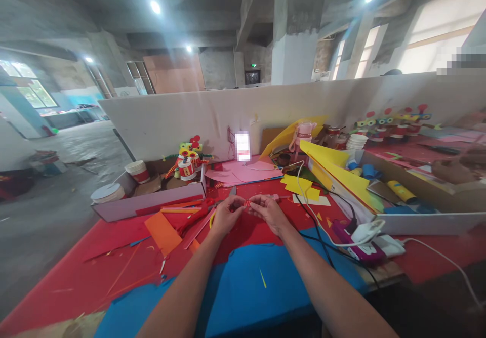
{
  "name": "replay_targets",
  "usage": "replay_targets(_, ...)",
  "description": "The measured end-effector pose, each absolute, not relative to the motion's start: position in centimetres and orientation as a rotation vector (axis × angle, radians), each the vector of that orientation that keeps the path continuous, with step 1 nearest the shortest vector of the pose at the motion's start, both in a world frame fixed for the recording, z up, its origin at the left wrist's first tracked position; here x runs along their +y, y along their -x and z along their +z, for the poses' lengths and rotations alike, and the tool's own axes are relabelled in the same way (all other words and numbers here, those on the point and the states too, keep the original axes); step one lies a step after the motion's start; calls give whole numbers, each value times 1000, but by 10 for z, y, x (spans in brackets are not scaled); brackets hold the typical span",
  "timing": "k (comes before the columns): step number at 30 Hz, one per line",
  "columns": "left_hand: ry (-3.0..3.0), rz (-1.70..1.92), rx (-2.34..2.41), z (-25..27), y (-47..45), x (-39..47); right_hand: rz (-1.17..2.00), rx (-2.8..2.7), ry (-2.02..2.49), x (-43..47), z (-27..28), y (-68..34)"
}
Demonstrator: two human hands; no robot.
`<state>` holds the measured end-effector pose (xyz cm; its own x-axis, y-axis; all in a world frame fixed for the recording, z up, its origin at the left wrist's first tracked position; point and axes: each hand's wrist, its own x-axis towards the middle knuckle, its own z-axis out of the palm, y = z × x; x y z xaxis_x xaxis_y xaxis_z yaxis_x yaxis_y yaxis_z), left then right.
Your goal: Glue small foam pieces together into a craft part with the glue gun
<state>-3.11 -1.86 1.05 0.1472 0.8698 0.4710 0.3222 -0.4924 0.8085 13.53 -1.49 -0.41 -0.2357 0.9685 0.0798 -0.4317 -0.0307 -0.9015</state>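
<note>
Between both hands, over the red table covering (243, 233), is a small red folded paper spring (247, 204). My left hand (227, 213) pinches its left end, and my right hand (269, 212) pinches its right end. The fingertips partly cover the spring. Behind my left hand a grey pointed blade (233, 191) sticks out, and a yellow loop (211, 220) shows beside that hand. Orange paper (163, 233) and several narrow paper strips lie further left. Pink paper sheets (246, 171) are stacked beyond my hands.
A paper-cup figure with spring limbs (188, 168) stands in the left box (152, 204). The right box (425, 222) holds coloured paper and rolls. White and black cables run to a purple power strip (359, 244). Blue material (266, 282) covers the near edge; a white partition (182, 113) stands behind.
</note>
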Motion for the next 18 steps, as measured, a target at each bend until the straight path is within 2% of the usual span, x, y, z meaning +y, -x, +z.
replay_targets(18,-1821,1337,1107,13,30,-19,1536,-1080,749,-17,0,-134)
